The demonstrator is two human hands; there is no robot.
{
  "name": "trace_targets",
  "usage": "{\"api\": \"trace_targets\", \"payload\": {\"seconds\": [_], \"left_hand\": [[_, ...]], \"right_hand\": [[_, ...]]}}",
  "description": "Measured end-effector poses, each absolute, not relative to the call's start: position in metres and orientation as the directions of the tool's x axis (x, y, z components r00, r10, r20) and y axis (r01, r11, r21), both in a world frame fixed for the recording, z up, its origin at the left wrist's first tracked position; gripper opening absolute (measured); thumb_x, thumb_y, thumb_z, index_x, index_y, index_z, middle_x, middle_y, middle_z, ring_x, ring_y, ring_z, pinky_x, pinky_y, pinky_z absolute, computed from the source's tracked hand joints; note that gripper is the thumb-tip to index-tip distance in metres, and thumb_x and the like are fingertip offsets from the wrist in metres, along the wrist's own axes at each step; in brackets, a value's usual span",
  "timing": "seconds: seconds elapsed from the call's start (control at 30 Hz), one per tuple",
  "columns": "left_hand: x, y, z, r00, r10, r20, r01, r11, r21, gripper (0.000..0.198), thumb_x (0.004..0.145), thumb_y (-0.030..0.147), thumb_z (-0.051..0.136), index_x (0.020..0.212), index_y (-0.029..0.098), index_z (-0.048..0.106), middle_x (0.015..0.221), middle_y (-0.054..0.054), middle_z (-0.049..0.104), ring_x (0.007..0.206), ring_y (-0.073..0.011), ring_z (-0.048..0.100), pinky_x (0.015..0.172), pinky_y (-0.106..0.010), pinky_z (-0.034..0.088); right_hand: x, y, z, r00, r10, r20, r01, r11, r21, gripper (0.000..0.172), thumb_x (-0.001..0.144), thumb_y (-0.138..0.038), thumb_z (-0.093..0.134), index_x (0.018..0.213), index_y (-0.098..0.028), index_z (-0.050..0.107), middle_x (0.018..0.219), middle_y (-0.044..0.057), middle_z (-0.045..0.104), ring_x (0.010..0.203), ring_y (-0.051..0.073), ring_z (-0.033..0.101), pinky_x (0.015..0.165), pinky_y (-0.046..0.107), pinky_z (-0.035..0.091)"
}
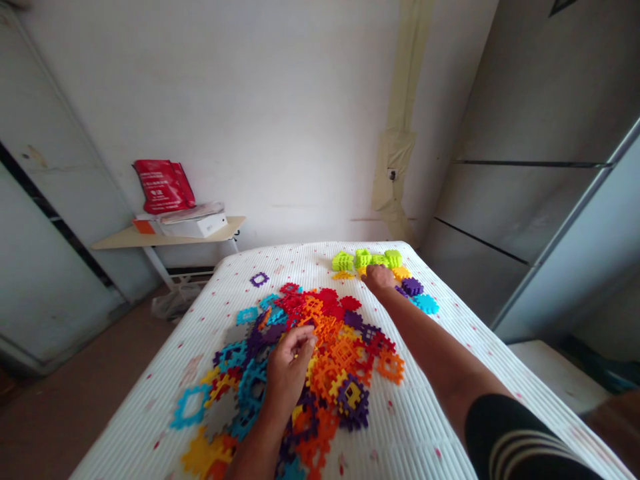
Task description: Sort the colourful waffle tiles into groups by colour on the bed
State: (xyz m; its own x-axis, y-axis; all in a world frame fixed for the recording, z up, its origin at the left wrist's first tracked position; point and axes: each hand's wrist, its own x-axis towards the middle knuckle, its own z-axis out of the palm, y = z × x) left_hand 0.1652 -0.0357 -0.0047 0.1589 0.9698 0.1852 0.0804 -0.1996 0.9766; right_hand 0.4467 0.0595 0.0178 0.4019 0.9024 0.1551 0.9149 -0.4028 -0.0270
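Observation:
A heap of flat interlocking plastic tiles (pixel 320 347) in orange, red, blue, purple and yellow lies on a white ribbed bed cover (pixel 440 413). My left hand (pixel 290 363) hovers over the heap with its fingers curled together; what it pinches, if anything, is hidden. My right hand (pixel 379 277) reaches far forward, fingers bent down onto a yellow tile beside a row of lime-green tiles (pixel 367 259). Stacks of orange, purple (pixel 412 287) and blue tiles (pixel 426 304) sit just right of that hand.
A lone purple tile (pixel 259 279) lies at the far left of the cover. A small table (pixel 165 237) with a white box and a red bag (pixel 164 185) stands by the wall. Grey wardrobe doors (pixel 540 167) rise at right.

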Motion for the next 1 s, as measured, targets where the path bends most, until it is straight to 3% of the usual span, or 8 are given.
{"api": "trace_targets", "payload": {"seconds": [0.37, 0.53, 0.67, 0.83, 1.0], "left_hand": [[0.163, -0.034, -0.014, 0.216, 0.938, 0.27, 0.214, -0.315, 0.924, 0.029, 0.078, 0.038, 0.055, 0.094, 0.016, 0.065, 0.084, -0.006, 0.069, 0.08, -0.0189, 0.064, 0.074, -0.03, 0.05], [0.163, -0.038, -0.007, 0.278, 0.88, 0.385, 0.399, -0.47, 0.787, 0.021, 0.079, 0.029, 0.05, 0.086, 0.019, 0.067, 0.083, -0.004, 0.07, 0.076, -0.0171, 0.063, 0.071, -0.029, 0.05], [0.165, -0.039, -0.004, 0.421, 0.794, 0.438, 0.467, -0.604, 0.645, 0.024, 0.077, 0.021, 0.048, 0.09, 0.019, 0.068, 0.093, -0.006, 0.07, 0.09, -0.0187, 0.062, 0.084, -0.033, 0.048], [0.169, -0.046, 0.0, 0.621, 0.705, 0.343, 0.542, -0.702, 0.462, 0.041, 0.079, 0.027, 0.051, 0.118, 0.023, 0.058, 0.12, -0.005, 0.062, 0.113, -0.023, 0.049, 0.098, -0.042, 0.039], [0.172, -0.055, 0.002, 0.701, 0.685, 0.196, 0.6, -0.716, 0.356, 0.046, 0.081, 0.031, 0.049, 0.127, 0.028, 0.051, 0.131, -0.002, 0.055, 0.119, -0.0255, 0.043, 0.098, -0.046, 0.033]], "right_hand": [[0.443, 0.069, 0.011, 0.404, 0.905, 0.135, 0.914, -0.405, -0.027, 0.031, 0.086, -0.024, 0.046, 0.109, -0.012, 0.064, 0.111, 0.018, 0.059, 0.102, 0.026, 0.057, 0.076, 0.033, 0.046], [0.439, 0.058, 0.016, 0.357, 0.917, 0.18, 0.933, -0.358, -0.025, 0.029, 0.088, -0.028, 0.044, 0.108, -0.017, 0.062, 0.113, 0.014, 0.058, 0.103, 0.023, 0.056, 0.075, 0.029, 0.045], [0.427, 0.034, 0.02, 0.221, 0.942, 0.253, 0.974, -0.201, -0.101, 0.027, 0.088, -0.031, 0.044, 0.104, -0.019, 0.063, 0.109, 0.009, 0.062, 0.096, 0.019, 0.059, 0.073, 0.025, 0.043], [0.407, -0.019, 0.018, -0.078, 0.987, 0.137, 0.96, 0.111, -0.256, 0.021, 0.082, -0.019, 0.048, 0.085, -0.02, 0.068, 0.086, 0.002, 0.07, 0.078, 0.013, 0.062, 0.068, 0.02, 0.039], [0.39, -0.06, 0.012, -0.071, 0.997, 0.009, 0.971, 0.072, -0.227, 0.018, 0.078, -0.022, 0.053, 0.086, -0.021, 0.069, 0.089, 0.004, 0.069, 0.077, 0.014, 0.061, 0.063, 0.021, 0.037]]}}
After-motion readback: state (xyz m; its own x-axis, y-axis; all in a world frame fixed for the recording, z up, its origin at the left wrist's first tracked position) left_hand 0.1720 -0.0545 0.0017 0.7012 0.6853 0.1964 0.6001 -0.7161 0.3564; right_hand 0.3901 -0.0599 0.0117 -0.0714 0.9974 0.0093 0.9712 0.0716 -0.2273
